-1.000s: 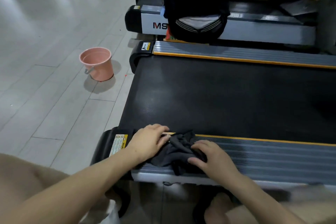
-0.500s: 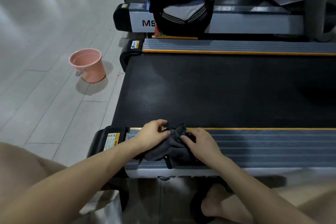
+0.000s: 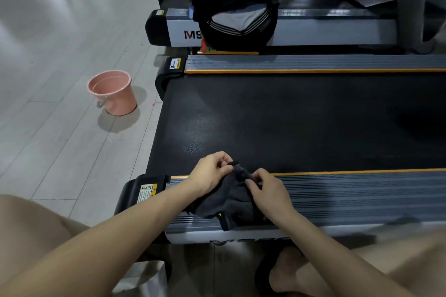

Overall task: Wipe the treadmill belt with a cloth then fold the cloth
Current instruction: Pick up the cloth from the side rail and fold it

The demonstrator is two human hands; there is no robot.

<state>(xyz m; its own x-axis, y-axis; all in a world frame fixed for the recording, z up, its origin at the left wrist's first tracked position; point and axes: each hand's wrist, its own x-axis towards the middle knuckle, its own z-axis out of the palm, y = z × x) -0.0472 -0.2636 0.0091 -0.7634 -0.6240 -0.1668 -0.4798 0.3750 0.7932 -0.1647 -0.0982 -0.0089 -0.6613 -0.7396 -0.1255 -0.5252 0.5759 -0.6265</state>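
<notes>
Your dark grey soft cloth [image 3: 226,198] is bunched on the treadmill's near side rail [image 3: 350,198]. Left hand [image 3: 210,173] and right hand [image 3: 270,190] both pinch its top edge. It's limp and light, so probably grab the corners to fold.

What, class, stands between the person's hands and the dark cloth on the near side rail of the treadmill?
Nothing visible. Both hands already grip the cloth: the left hand pinches its upper edge and the right hand holds a fold beside it. The cloth lies bunched on the ribbed side rail, at the edge of the belt.
</notes>
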